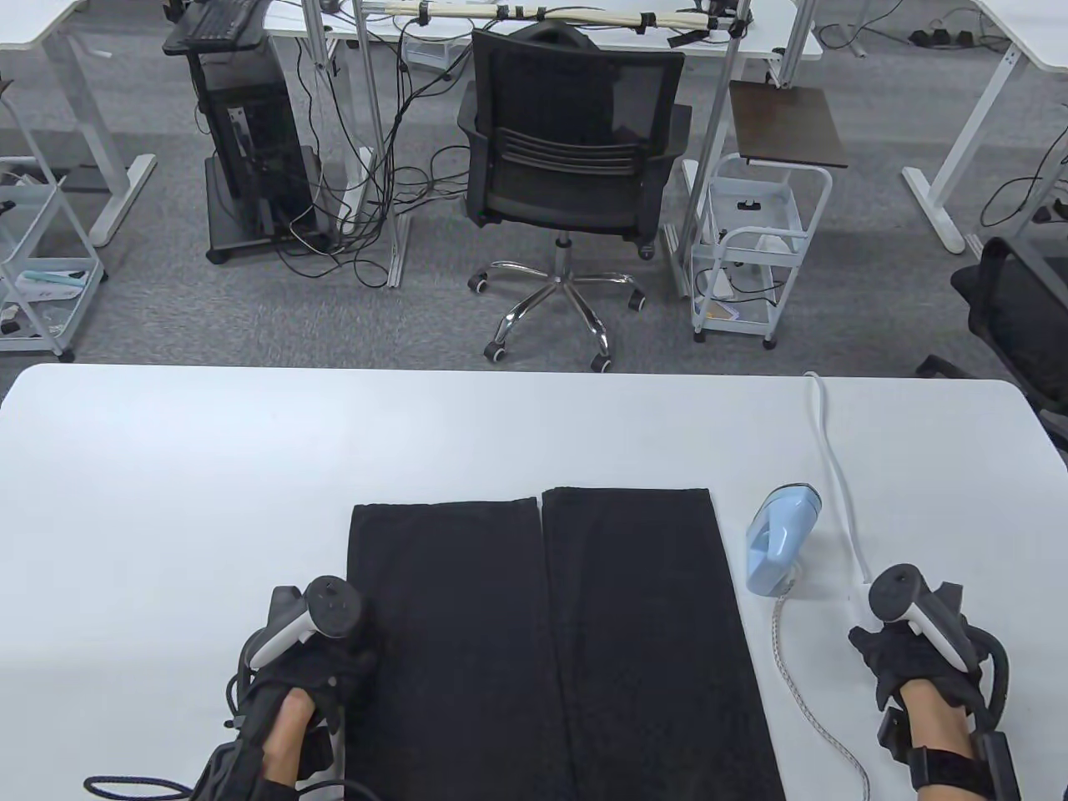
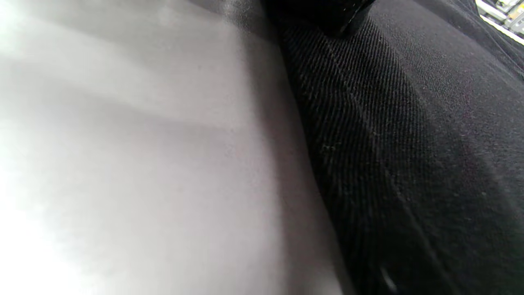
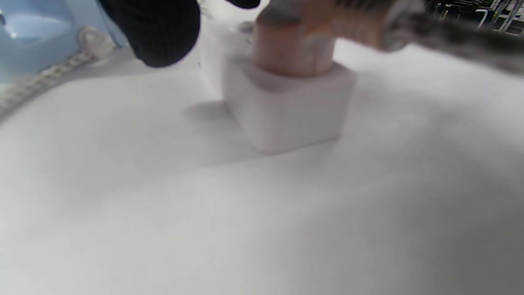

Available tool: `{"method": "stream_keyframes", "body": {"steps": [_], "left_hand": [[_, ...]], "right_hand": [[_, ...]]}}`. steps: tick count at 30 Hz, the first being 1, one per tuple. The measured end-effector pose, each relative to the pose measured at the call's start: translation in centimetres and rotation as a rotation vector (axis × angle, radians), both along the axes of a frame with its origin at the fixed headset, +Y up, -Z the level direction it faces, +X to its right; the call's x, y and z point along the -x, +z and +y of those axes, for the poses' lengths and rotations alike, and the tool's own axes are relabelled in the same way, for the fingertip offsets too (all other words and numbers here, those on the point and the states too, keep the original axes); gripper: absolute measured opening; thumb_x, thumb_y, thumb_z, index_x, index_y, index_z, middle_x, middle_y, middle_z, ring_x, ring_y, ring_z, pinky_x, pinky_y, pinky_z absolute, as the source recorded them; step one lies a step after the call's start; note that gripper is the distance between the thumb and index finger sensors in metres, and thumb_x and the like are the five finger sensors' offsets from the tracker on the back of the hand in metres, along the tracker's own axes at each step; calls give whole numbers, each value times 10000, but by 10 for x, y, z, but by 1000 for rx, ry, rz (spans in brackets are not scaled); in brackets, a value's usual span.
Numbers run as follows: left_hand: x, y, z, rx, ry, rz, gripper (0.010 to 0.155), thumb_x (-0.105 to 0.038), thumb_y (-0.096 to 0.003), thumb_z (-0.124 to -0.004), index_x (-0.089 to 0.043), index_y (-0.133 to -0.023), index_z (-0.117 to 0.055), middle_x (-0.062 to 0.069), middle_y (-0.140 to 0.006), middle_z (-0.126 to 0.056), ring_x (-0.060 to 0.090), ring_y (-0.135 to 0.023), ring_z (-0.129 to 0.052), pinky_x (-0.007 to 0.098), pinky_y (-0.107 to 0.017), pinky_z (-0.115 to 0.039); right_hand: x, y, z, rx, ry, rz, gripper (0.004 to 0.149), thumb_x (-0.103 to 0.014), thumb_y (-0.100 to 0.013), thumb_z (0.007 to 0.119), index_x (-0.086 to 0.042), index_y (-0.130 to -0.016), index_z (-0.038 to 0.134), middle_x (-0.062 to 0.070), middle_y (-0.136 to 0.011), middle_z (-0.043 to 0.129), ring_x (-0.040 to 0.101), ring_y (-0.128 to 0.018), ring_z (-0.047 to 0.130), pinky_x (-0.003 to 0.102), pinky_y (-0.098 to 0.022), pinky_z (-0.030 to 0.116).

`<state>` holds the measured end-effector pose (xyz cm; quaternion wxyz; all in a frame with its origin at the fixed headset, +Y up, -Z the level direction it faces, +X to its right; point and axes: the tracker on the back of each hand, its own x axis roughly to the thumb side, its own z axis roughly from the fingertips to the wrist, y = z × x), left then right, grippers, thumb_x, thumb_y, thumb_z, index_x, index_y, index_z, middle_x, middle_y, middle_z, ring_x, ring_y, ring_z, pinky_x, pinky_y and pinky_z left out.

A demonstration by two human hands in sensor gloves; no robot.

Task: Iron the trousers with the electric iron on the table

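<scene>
Trousers (image 1: pixel 551 642) are lying flat under the left hand (image 1: pixel 313 659), its grip unclear. Right hand (image 1: pixel 914 647) is pressing the socket block (image 3: pixel 286 106); its cord (image 1: pixel 813 709) risks dragging the iron (image 1: pixel 780 538).

Left hand (image 1: pixel 321 642) and right hand (image 1: pixel 905 642) rest low.

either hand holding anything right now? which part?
Right hand: fingertip presses the top of a white socket block, not gripping. Left hand rests at the trousers' left edge; grip cannot be told. Iron untouched.
</scene>
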<state>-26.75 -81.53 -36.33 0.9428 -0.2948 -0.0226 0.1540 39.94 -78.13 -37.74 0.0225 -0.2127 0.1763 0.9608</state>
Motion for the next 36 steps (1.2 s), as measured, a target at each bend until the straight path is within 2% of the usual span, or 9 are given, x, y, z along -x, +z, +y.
{"method": "stream_keyframes", "body": {"steps": [4,10,17,20,24,28,30,32,36], "left_hand": [[0,0,0,1,0,0,827,-380,-579,-670,-196,-1153,-105,227,-1144,72,564,-995,70,801,-630,-123],[0,0,1,3,-6,0,826,-381,-578,-671,-199,-1153,-107,225,-1145,69,564,-997,66,802,-633,-128],[1,0,1,-20,-13,2,826,-388,-573,-681,-202,-1157,-127,223,-1154,46,561,-1006,43,799,-639,-144],[5,-2,6,-61,-36,-4,830,-418,-562,-731,-205,-1166,-203,224,-1179,-43,552,-1040,-53,795,-662,-219],[11,-1,30,-173,0,54,802,-444,-561,-718,-128,-1177,-312,259,-1185,-112,593,-1049,-162,797,-659,-269],[-4,4,76,-411,57,47,786,-489,-558,-694,-104,-1174,-393,280,-1191,-190,600,-1052,-213,798,-653,-301],[-20,9,98,-514,94,21,789,-499,-559,-692,-101,-1174,-399,284,-1191,-197,600,-1051,-223,797,-653,-309],[-45,17,118,-627,124,-12,798,-506,-560,-693,-101,-1176,-389,286,-1192,-191,609,-1048,-216,800,-650,-306],[-89,32,129,-732,128,-90,825,-527,-558,-698,-122,-1186,-349,281,-1189,-95,627,-1036,-143,810,-643,-266]], "right_hand": [[5,-4,-9,-20,10,11,773,-484,-538,751,-130,-1124,393,212,-1191,351,569,-1041,415,795,-651,435],[4,-7,-8,-35,-12,-3,721,-473,-537,766,-111,-1084,467,210,-1186,385,547,-1044,459,794,-648,461],[1,-5,-1,4,-46,-13,784,-510,-533,747,-128,-1123,399,197,-1191,341,557,-1040,426,779,-653,444],[0,3,15,-87,-34,-17,820,-510,-528,748,-125,-1132,350,237,-1179,364,566,-1028,463,764,-654,462],[8,20,65,-262,-57,27,829,-511,-529,746,-92,-1131,358,262,-1164,416,580,-1017,486,757,-657,462],[46,34,109,-479,-32,139,868,-518,-538,727,-34,-1118,298,286,-1130,419,587,-1012,469,751,-659,460],[72,39,118,-563,-34,213,885,-523,-541,722,-28,-1116,267,289,-1131,383,581,-1017,443,752,-657,458],[114,49,123,-656,-46,313,895,-527,-543,716,-32,-1117,240,287,-1141,337,589,-1022,398,759,-657,444],[197,66,111,-739,-31,515,911,-547,-547,707,-81,-1133,188,277,-1170,165,622,-1023,295,784,-652,406]]}}
